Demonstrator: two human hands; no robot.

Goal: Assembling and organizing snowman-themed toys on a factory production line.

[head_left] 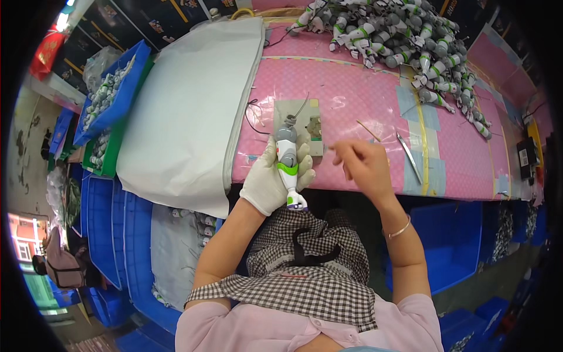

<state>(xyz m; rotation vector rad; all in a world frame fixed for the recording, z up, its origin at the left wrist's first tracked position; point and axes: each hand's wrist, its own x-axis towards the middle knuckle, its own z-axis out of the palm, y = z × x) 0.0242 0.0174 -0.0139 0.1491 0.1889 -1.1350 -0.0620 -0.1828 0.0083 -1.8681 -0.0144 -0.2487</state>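
My left hand (264,182), in a white glove, is closed around a toy limb (287,149) near the table's front edge. The limb is white and grey with a bright green band; its small white and purple end points toward me. A thin dark wire (302,107) rises from its grey far end. Behind the limb lies a flat grey box (317,150) with a small opening on its right side. My bare right hand (366,167) hovers just right of the box, fingers curled and the fingertips near its edge. Whatever those fingers hold, if anything, is too small to make out.
Tweezers (409,158) and a thin wooden stick (368,130) lie on the pink table (352,88) to the right. A large heap of similar toy limbs (410,38) covers its far right. White sheeting (187,105) spreads at left, beside a blue bin (132,85) of grey parts.
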